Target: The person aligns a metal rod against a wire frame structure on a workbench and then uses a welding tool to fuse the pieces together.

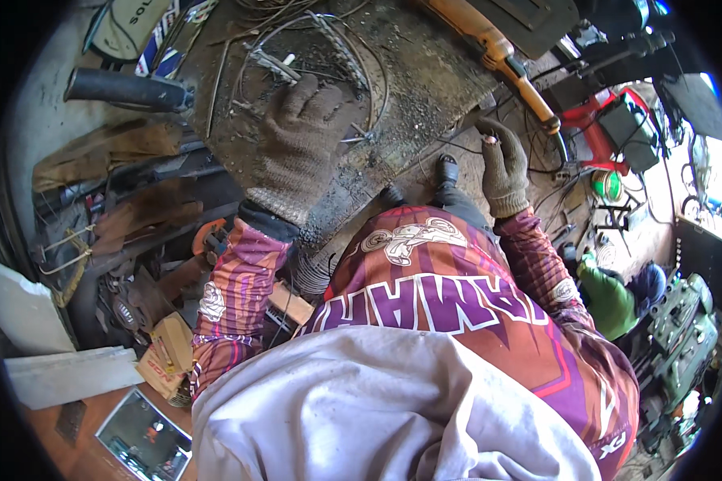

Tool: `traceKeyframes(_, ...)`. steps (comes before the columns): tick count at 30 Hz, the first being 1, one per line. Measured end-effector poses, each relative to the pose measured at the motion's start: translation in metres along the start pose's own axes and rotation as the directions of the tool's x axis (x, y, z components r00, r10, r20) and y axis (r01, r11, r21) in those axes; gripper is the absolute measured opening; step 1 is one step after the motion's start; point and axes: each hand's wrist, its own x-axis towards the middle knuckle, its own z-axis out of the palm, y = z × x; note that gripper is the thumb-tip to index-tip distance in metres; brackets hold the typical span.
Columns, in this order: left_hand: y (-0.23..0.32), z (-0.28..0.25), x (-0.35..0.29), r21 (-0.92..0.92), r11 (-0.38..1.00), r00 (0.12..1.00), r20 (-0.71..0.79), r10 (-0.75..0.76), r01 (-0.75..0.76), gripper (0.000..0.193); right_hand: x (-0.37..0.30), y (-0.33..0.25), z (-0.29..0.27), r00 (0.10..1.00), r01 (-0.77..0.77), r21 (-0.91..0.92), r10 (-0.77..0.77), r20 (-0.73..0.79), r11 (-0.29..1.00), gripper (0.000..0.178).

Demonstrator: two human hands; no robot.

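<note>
My left hand [306, 140], in a dirty knitted work glove, rests over a dark, grit-covered metal work surface [425, 80]. Its fingers are curled closed beside a loose ring of wire [383, 76]. Thin rod-like pieces [274, 64], one with a pale end, show just beyond the knuckles; whether the fingers grip them is hidden. Off the right edge of the surface, my gloved right hand [507, 168] is raised with thumb and fingers bent but apart. A bare fingertip pokes out of that glove, and nothing shows between the fingers.
An orange corded power tool [501, 56] lies along the surface's far right. Beyond it are a red-framed machine [610, 124] and tangled cables. At left sit a dark pipe [124, 88] and piled scrap metal [136, 216]. A person in green [610, 301] is low at right, beside a grey-green machine [682, 345].
</note>
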Motion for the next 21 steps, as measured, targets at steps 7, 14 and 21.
traceKeyframes(7, 0.012, -0.005, 0.002, 0.217, 0.976, 0.996, 0.085, -0.019, 0.001, 0.052, -0.111, 0.156, -0.052, 0.748, -0.616, -0.325, 0.662, 0.046, 0.718, 0.052)
traceKeyframes(14, 0.018, -0.009, 0.011, 0.191, 0.981, 0.989, 0.139, -0.044, 0.017, 0.057, -0.218, 0.279, -0.089, 0.301, -0.789, -0.5, 0.934, 0.195, 0.359, 0.047)
traceKeyframes(21, 0.017, -0.008, 0.01, 0.154, 0.987, 0.984, 0.161, -0.078, 0.053, 0.063, -0.196, 0.307, -0.091, 0.349, -0.914, -0.116, 0.899, 0.264, 0.389, 0.035)
